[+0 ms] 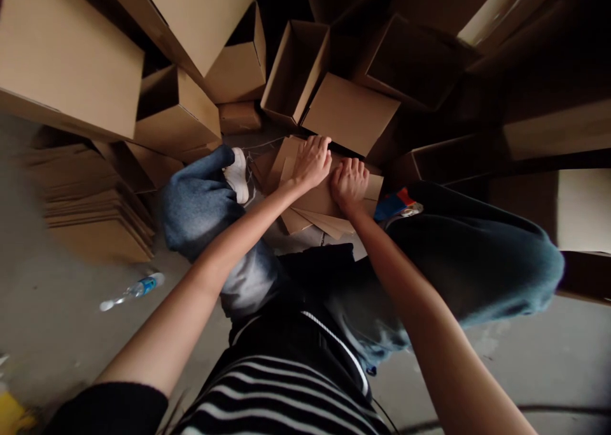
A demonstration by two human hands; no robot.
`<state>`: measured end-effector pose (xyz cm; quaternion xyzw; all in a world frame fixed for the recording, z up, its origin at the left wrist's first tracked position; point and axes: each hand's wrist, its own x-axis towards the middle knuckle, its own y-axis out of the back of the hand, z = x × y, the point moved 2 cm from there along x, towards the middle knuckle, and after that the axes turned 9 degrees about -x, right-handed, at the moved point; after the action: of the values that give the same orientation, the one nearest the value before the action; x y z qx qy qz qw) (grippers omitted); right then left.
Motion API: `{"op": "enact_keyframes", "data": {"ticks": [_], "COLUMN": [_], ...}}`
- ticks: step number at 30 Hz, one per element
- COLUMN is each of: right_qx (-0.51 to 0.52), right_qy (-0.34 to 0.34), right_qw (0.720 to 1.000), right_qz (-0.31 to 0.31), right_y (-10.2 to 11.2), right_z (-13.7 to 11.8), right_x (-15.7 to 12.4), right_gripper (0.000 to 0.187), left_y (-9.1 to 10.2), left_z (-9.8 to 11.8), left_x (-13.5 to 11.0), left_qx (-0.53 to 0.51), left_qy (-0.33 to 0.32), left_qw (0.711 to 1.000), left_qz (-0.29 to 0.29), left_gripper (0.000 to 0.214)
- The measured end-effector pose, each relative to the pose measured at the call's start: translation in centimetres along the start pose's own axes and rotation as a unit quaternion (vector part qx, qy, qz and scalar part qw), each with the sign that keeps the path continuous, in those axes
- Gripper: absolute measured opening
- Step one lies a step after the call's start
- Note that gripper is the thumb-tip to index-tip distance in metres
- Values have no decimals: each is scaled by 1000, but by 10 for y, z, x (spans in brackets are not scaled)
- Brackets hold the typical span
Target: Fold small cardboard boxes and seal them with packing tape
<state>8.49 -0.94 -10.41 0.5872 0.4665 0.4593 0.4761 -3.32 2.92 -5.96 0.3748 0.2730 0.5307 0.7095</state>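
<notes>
Between the person's bent legs (pixel 200 196), low over the grey floor (pixel 525 352): a loose pile of cardboard pieces (pixel 319 200), both hands on or against it. Left hand (pixel 312 161) at the far side, knuckles up, fingers curled; right hand (pixel 352 182) just beside it, a little nearer, curled likewise. Fingertips hidden on both; cannot tell whether they pinch the top piece or only press on it.

Step in hand, as I judge it: bearing down on or bending the uppermost cardboard. The next move would seem to call for even pressure from both hands, the layers beneath kept from sliding.

Pieces: plain tan, flat, thin, no print made out. Edges out of line, corners fanned toward the near side, so they would probably shift easily. Just beyond the hands, a larger tan panel (pixel 351 114) lies tilted, an open box (pixel 296 72) beside it to the far left. White shoe (pixel 236 175) left of the pile; blue and red item (pixel 395 204) to its right, too partly hidden to identify.
</notes>
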Motion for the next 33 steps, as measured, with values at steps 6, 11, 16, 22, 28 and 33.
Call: {"op": "enact_keyframes", "data": {"ticks": [6,11,16,22,28,33], "right_qx": [6,11,29,61,52,28], "right_qy": [11,8,17,67,106,80], "right_qw": [1000,999,999,996,993,996], "right_qz": [-15,-29,-34,16,27,-39], "right_y": [1,4,6,41,41,11], "right_z": [-3,-5,-8,-20,-9,6], "right_x": [-2,-1,0,7,-3,-10], "right_gripper": [37,37,37,45,46,39], "left_y": [-19,-19,-16,-10,-12,-19], "left_z": [-12,-12,-13,-10,-10,-12], "left_x": [-14,-13,-11,-14,-14,-11], "left_qx": [60,77,77,58,53,38], "left_qy": [-13,-7,8,27,24,31], "left_qw": [998,997,997,997,998,997], "left_qz": [-29,-18,-27,-39,-39,-54], "left_gripper": [30,27,25,29,34,35]}}
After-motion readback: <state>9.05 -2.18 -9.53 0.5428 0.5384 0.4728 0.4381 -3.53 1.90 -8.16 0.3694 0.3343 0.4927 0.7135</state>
